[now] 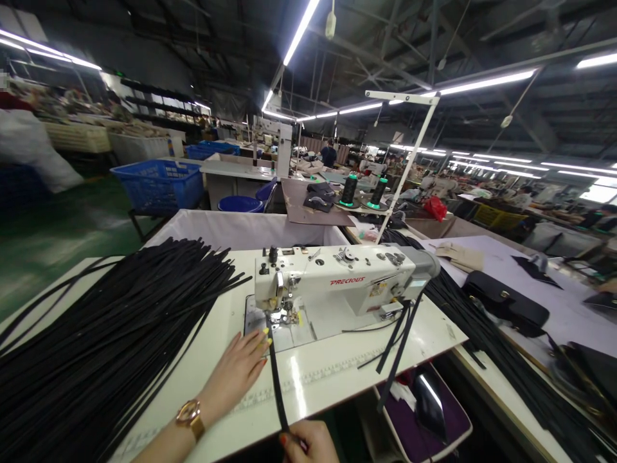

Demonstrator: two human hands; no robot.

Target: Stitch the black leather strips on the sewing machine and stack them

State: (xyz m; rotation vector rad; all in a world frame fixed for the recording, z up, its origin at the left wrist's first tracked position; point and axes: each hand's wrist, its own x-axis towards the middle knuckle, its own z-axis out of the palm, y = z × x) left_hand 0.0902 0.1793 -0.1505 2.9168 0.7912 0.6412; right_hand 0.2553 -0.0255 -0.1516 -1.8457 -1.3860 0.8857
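Observation:
A white sewing machine (347,283) stands on the pale table, with a narrow black strap (276,379) running from under its presser foot (278,317) toward the front edge. My left hand (236,366) lies flat with fingers stretched out, its fingertips close to the foot and at the strap's left side; whether they press on the strap I cannot tell. Low in the view, my right hand (308,442) is closed around the near end of the strap, partly cut off by the frame. A large bundle of black straps (106,334) covers the table's left side.
Loose black straps (398,354) hang over the front edge, right of the machine. Below is a purple-lined bin (434,418). On the right-hand table lie more straps (463,334) and a black bag (504,301). Two thread cones (348,191) and a blue crate (161,183) are behind.

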